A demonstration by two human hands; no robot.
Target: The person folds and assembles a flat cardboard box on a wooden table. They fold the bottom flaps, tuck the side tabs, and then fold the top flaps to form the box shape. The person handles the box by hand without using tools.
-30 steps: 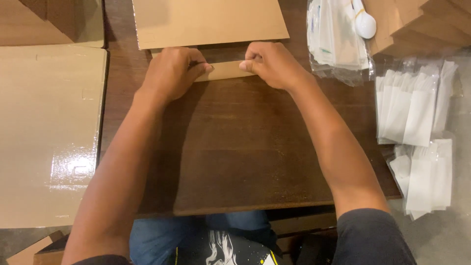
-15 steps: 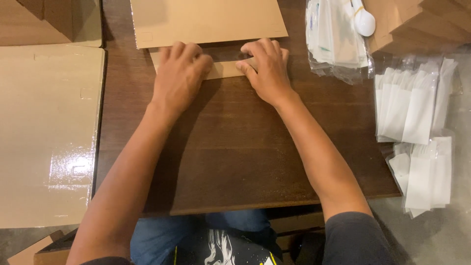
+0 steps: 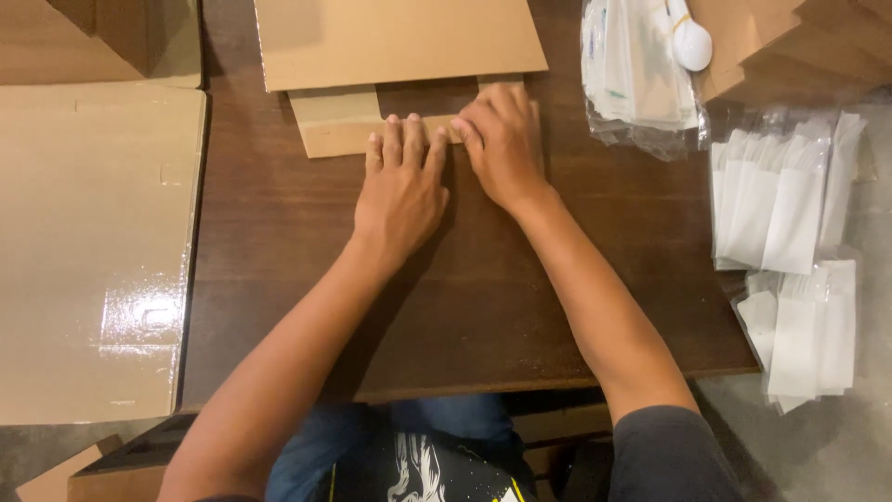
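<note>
A flat brown cardboard sheet [image 3: 390, 37] lies at the far edge of a dark wooden table [image 3: 576, 232]. A narrow folded flap [image 3: 334, 125] of that cardboard sticks out toward me. My left hand [image 3: 401, 191] lies palm down with its fingers spread, the fingertips pressing on the flap's near edge. My right hand [image 3: 502, 139] lies flat beside it, also pressing on the flap's right part. Neither hand grips anything.
A glossy tan cardboard panel [image 3: 93, 251] covers the left side. Clear bags of white packets [image 3: 785, 200] lie at the right, more below [image 3: 808, 339]. A plastic bag with a white spoon [image 3: 689, 39] sits at the top right, next to folded cardboard [image 3: 790, 46].
Both hands have flattened from a pinch on the flap. They slid right along it, and the flap's left part now shows.
</note>
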